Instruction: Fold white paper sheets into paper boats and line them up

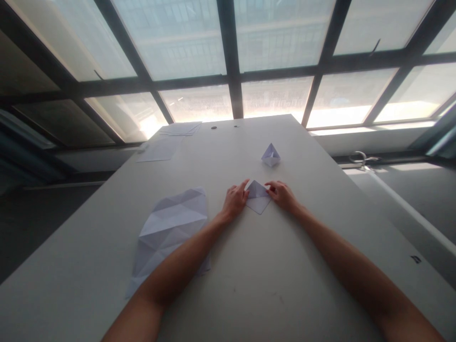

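A small folded paper (258, 204), diamond-shaped with a shaded triangular upper half, lies between my hands near the middle of the table. My left hand (235, 199) pinches its left corner between thumb and fingers. At the opposite corner, my right hand (281, 194) grips the paper the same way. Just beyond the right hand stands a finished-looking paper boat (271, 156) with a pointed peak. To the left, a large creased sheet of paper (171, 218) lies spread out, partly covered by my left forearm.
The white table (228, 161) narrows toward the windows (274, 99). Flat paper sheets (158, 148) rest at its far left corner. A round dark hole (213, 127) shows near the far edge. A white rail (409, 204) runs along the right, beyond the table.
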A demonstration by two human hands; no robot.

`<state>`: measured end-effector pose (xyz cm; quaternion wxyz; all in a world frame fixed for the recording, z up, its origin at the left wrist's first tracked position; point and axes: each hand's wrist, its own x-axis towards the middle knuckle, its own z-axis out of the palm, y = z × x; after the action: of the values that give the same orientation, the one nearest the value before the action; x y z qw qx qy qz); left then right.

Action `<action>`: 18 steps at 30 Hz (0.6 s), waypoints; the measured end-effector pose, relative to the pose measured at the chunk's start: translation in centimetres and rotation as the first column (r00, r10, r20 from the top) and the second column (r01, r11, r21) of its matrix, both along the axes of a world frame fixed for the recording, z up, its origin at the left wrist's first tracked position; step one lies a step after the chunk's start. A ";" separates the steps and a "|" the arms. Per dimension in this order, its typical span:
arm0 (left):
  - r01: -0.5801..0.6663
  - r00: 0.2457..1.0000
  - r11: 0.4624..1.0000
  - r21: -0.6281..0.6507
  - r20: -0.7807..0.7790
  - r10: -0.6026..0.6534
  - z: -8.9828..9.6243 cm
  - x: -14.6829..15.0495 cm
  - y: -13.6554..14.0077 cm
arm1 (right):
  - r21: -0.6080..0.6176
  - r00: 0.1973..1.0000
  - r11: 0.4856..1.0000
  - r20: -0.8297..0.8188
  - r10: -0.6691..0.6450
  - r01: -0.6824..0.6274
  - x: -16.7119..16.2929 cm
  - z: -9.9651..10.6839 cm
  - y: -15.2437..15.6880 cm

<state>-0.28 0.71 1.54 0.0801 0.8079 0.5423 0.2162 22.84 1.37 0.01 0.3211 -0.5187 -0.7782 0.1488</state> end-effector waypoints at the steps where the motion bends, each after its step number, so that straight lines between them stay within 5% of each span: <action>1: -0.007 0.999 1.000 0.009 -0.042 0.008 0.1 0.0 -0.1 | 0.002 1.000 1.000 0.020 -0.014 0.014 0.0 0.1 -0.1; 5: 0.004 0.988 0.999 0.035 -0.154 0.002 -0.1 0.0 -0.3 | 0.049 0.992 0.998 0.126 -0.033 0.027 -0.2 0.3 -0.3; 11: 0.295 0.917 0.949 -0.109 -0.246 -0.313 -1.0 0.2 -0.2 | 0.018 0.938 0.991 0.325 0.120 -0.133 -1.7 0.1 -1.1; 18: 0.226 0.922 0.969 -0.098 -0.300 -0.245 -1.2 0.6 -0.8 | -0.080 0.887 0.992 0.444 0.124 -0.099 -3.2 -0.2 -2.3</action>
<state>0.28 -0.14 0.33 0.0443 0.8882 0.4536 0.0591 19.68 -0.95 -0.16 0.1098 -0.5022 -0.8553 0.0649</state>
